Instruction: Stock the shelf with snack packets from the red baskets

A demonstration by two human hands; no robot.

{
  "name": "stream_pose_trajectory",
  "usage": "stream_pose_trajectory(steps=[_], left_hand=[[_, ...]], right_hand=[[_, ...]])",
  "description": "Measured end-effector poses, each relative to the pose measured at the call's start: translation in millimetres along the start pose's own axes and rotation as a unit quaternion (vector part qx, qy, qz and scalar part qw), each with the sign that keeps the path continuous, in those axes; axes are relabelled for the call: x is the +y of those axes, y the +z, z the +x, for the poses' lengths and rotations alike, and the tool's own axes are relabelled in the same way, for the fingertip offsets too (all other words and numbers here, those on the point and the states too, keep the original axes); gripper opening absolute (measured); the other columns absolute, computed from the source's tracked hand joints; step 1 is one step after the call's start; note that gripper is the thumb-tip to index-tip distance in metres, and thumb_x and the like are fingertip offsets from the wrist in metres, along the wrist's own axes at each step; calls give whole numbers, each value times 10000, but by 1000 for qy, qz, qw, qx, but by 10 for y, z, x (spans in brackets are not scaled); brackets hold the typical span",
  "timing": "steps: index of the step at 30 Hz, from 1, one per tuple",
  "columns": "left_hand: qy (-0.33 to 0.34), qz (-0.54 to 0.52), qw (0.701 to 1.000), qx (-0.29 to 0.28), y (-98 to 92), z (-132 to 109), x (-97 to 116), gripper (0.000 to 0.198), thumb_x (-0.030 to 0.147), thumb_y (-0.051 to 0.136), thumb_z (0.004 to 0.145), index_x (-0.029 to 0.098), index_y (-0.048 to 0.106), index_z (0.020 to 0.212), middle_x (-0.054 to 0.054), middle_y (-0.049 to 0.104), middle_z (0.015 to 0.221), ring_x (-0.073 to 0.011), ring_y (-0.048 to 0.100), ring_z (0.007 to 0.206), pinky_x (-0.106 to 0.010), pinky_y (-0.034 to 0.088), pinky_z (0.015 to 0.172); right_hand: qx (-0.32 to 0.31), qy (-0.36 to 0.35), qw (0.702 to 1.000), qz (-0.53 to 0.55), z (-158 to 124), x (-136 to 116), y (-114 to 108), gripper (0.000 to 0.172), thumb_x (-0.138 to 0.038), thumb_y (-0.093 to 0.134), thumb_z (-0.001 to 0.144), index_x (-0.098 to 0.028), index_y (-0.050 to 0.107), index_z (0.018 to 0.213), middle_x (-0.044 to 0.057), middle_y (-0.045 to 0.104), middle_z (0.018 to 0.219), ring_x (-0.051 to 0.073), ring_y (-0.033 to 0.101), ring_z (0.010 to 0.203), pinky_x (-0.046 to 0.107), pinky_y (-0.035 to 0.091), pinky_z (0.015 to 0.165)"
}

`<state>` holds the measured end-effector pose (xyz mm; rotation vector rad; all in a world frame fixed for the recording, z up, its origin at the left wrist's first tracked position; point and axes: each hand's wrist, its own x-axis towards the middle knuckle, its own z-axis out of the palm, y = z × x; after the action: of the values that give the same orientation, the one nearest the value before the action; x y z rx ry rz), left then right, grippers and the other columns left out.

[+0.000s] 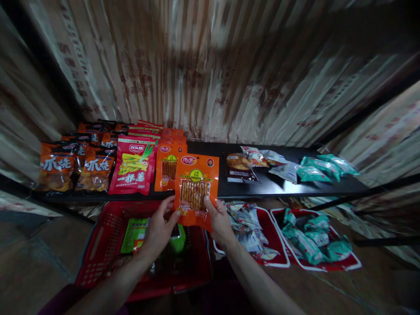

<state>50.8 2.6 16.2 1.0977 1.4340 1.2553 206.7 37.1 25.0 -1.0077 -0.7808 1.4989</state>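
Note:
An orange snack packet [195, 192] with a clear window showing brown sticks is held upright between both hands, in front of the shelf edge. My left hand [160, 227] pinches its lower left corner. My right hand [219, 221] grips the lower right side, thumb on the front. Just behind it on the black shelf stands a row of matching orange packets [166, 164]. To their left are red packets [133, 166] with a picture of green onions, then orange and black bags [95, 170] in rows.
On the shelf's [225, 188] right lie a brown bread packet [241, 168], white packets [284, 170] and teal packets [323, 168]. Below stand a large red basket [95, 245] with green packets, a basket of white packets [247, 227] and one of teal packets [308, 245]. A striped sheet [210, 70] hangs behind.

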Motion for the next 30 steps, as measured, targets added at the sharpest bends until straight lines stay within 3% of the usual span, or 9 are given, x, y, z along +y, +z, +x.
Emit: stream_pose_trajectory(steps=[3, 6, 9, 15, 19, 24, 30], left_hand=[[-50, -93, 994, -25, 0, 21, 63, 469, 291, 692, 673, 176, 555, 1107, -18, 680, 805, -198, 647, 818, -329, 482, 791], [-63, -135, 988, -47, 11, 25, 96, 372, 288, 704, 654, 174, 589, 989, -40, 709, 838, -203, 656, 811, -332, 487, 784], [-36, -114, 993, -25, 38, 27, 61, 299, 247, 690, 663, 176, 603, 941, -64, 716, 912, -207, 655, 854, -333, 478, 818], [30, -50, 998, -26, 149, 48, -82, 296, 219, 602, 753, 204, 588, 1048, -55, 700, 967, -197, 643, 902, -337, 475, 852], [41, 8, 999, -16, 238, 68, -91, 337, 200, 573, 770, 212, 577, 1107, -43, 686, 984, -180, 634, 910, -328, 475, 854], [53, 50, 997, 2, 279, 145, -86, 459, 175, 529, 797, 219, 489, 1252, -33, 678, 934, -163, 644, 879, -318, 483, 833], [123, 98, 987, 35, 151, 358, -119, 403, 194, 508, 827, 211, 517, 1230, -70, 639, 1148, -179, 585, 1076, -353, 440, 947]], right_hand=[[-6, 22, 1000, -1, 1, -5, -25, 306, -470, 750, 647, -215, 678, 800, 8, 710, 760, 221, 658, 750, 360, 539, 706], [-20, 10, 999, -49, -11, -10, -85, 295, -481, 712, 693, -215, 673, 814, 0, 693, 752, 197, 635, 721, 339, 518, 712], [-23, -47, 985, -163, -18, -29, -171, 303, -499, 670, 730, -204, 666, 800, 5, 674, 755, 182, 598, 707, 309, 494, 697], [27, -127, 932, -339, 37, -76, -317, 372, -532, 615, 746, -162, 641, 782, 24, 635, 706, 181, 549, 663, 291, 458, 624], [66, -134, 918, -367, 105, -8, -408, 413, -564, 598, 722, -152, 616, 724, 19, 617, 640, 173, 535, 602, 290, 449, 580], [95, -114, 929, -338, 169, 152, -459, 410, -565, 582, 736, -158, 617, 777, 37, 653, 690, 192, 570, 634, 305, 470, 602], [63, -110, 928, -350, 392, 108, -239, 472, -587, 571, 738, -138, 630, 873, 69, 688, 776, 210, 603, 680, 307, 485, 628]])
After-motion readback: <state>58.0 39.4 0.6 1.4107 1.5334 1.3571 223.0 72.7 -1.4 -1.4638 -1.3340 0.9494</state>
